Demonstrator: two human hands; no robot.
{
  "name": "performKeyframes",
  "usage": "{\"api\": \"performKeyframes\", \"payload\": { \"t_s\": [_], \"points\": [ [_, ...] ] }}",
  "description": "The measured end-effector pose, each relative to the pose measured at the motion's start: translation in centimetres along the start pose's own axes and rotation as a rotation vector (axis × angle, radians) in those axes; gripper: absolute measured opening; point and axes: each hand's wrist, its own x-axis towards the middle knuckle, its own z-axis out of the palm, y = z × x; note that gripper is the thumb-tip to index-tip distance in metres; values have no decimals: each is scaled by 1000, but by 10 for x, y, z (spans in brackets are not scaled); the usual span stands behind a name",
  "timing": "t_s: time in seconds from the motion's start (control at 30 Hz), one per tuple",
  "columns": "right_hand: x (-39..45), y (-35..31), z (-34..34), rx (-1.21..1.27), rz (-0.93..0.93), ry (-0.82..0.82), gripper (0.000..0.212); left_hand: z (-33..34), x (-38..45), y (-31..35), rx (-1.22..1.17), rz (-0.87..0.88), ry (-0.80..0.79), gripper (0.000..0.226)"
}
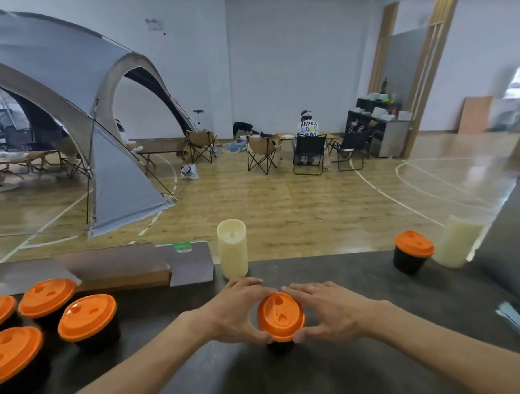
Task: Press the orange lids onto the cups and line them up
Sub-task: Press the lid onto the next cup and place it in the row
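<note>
The only writing you can read is on the back of the white shirt of a seated person [307,129] far across the room: "HAVE A GOOD DAY" in coloured letters. The green label [182,247] on the cardboard box [119,268] at the far left edge of the tabletop [347,367] is too blurred to read. Your left hand [239,311] and your right hand [330,309] both grip the orange lid [280,317], thumbs at its near rim and fingers curved around its far rim, and the lid sits on a black cup [280,346] in the middle of the dark tabletop. To your left, four lidded cups [87,320] stand close together near the left edge. One more lidded cup [412,252] stands alone near the far right edge, just beside a pale bottle [455,241]. A pale cylinder [232,249] stands at the far edge, just behind your hands. Between your hands and the single cup on the right the dark surface is bare. Beyond the tabletop you see a wooden sports floor [282,202] with white lines, a big grey tent [73,115] on the left, folding chairs [261,154] and white walls.
</note>
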Motion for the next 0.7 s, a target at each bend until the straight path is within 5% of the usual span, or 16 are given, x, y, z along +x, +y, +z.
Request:
{"api": "performKeyframes", "payload": {
  "t_s": [0.33, 0.7],
  "points": [
    [4, 5, -4, 23, -33, -43, 104, 17, -1, 1, -11, -50, -2, 101],
    [-32, -30, 22, -301, -84, 297, 66, 25, -9, 6, 49, -31, 121, 106]
  ]
}}
